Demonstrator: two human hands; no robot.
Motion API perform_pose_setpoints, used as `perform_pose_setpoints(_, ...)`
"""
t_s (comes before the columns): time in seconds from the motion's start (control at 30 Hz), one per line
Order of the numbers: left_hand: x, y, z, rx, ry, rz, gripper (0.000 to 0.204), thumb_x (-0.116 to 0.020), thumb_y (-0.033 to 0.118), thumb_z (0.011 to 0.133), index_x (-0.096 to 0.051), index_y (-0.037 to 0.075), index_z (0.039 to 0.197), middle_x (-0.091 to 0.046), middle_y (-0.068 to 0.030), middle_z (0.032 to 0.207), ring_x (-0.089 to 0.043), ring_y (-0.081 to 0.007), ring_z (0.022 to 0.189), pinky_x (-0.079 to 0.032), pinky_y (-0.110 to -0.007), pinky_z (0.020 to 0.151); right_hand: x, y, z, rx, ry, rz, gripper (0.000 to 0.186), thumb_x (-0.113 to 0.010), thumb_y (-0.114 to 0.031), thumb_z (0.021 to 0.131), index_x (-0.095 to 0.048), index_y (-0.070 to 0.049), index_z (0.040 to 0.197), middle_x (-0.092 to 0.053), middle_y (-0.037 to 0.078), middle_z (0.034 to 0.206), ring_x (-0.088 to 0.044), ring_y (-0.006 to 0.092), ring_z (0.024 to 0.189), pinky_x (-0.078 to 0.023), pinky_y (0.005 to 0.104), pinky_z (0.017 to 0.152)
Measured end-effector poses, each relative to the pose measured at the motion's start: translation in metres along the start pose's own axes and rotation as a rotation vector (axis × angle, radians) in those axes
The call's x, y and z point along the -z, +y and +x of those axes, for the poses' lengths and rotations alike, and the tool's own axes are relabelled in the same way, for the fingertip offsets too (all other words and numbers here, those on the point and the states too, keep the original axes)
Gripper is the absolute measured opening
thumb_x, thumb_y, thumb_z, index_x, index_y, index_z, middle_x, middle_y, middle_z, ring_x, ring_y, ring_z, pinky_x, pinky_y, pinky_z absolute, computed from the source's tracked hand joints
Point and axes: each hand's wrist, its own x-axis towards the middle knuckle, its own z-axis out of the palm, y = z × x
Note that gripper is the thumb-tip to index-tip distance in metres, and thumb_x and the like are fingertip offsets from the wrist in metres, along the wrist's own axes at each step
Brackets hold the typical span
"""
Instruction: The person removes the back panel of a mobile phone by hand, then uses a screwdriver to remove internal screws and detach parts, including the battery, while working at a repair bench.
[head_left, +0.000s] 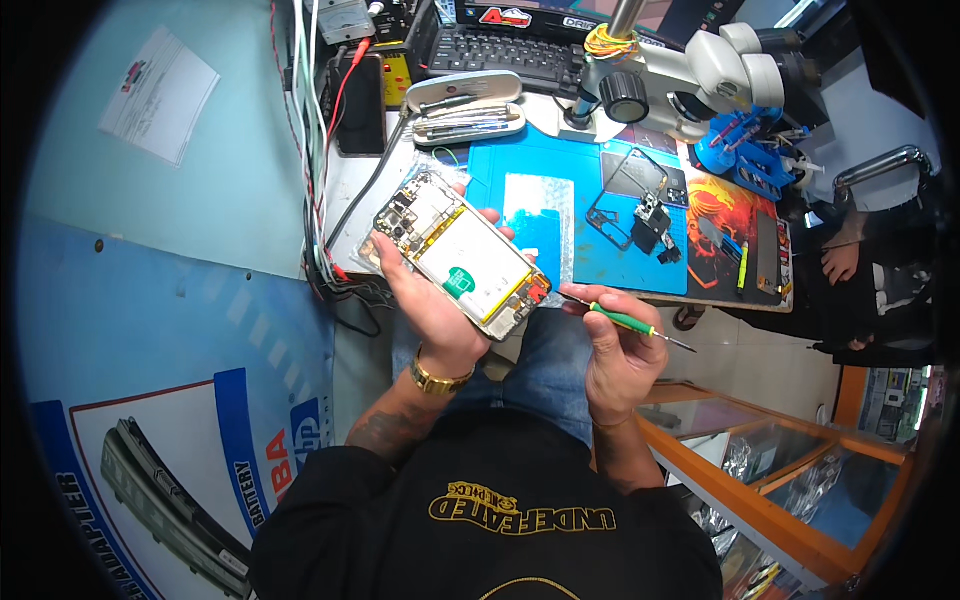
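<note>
My left hand [440, 305] is closed round an opened smartphone [470, 255], holding it tilted above my lap. Its back cover is off, so the white battery with a green sticker and the circuit boards at both ends show. Fingertips of that hand wrap the phone's far edge. A slim screwdriver [625, 319] with a green and yellow handle lies pinched in my right hand [622, 360], beside the phone's lower right corner. One end of the tool points toward that corner; whether it touches cannot be made out.
A blue work mat [570, 262] carries a phone frame [610, 215] and dark loose parts [652, 228]. Behind stand a microscope [690, 85], a tool case [468, 122] and a keyboard [500, 55]. Cables [318, 200] hang at left. Another person's hand [840, 264] is at right, above a glass cabinet [770, 460].
</note>
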Motion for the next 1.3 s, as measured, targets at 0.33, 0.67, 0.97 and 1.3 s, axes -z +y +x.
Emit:
perform_pose_setpoints(0.33, -0.002, -0.001, -0.006, -0.026, -0.011, -0.040, 0.088, -0.027, 0.078, 0.089, -0.042, 0.007, 0.140, -0.061, -0.0142, 0.113, -0.063, -0.0296, 0.096, -0.054, -0.055, 0.083, -0.006, 0.003, 0.000, -0.019, 0.009, -0.085, 0.023, -0.064, 0.007, 0.089, -0.058, 0.003, 0.110, -0.067, 0.023, 0.105, -0.067, 0.0293, 0.101, -0.055, 0.0384, 0.090)
perform_pose_setpoints(0.67, 0.002, -0.006, -0.002, -0.032, 0.016, -0.049, 0.085, -0.028, 0.075, 0.090, -0.043, 0.007, 0.139, -0.060, -0.0155, 0.113, -0.063, -0.0300, 0.096, -0.055, -0.056, 0.079, -0.001, 0.008, 0.003, 0.107, -0.045, -0.301, 0.022, -0.066, 0.007, 0.087, -0.060, 0.003, 0.108, -0.069, 0.022, 0.102, -0.069, 0.0272, 0.096, -0.055, 0.0364, 0.087)
perform_pose_setpoints(0.97, 0.002, -0.007, -0.002, -0.020, 0.027, -0.017, 0.085, -0.025, 0.076, 0.090, -0.044, 0.007, 0.138, -0.061, -0.0153, 0.113, -0.064, -0.0283, 0.096, -0.056, -0.055, 0.080, -0.010, 0.004, 0.004, -0.043, 0.108, -0.271, 0.019, -0.066, 0.006, 0.088, -0.060, 0.003, 0.105, -0.071, 0.018, 0.094, -0.070, 0.0227, 0.088, -0.056, 0.0326, 0.082)
perform_pose_setpoints(1.3, 0.008, -0.010, 0.000, -0.065, -0.009, 0.017, 0.090, -0.025, 0.078, 0.088, -0.044, 0.004, 0.137, -0.062, -0.0164, 0.109, -0.065, -0.0281, 0.095, -0.057, -0.050, 0.078, -0.004, -0.002, 0.012, -0.390, 0.202, -0.005, 0.014, -0.062, -0.003, 0.093, -0.057, 0.003, 0.105, -0.070, 0.018, 0.092, -0.071, 0.0244, 0.081, -0.060, 0.0358, 0.074)
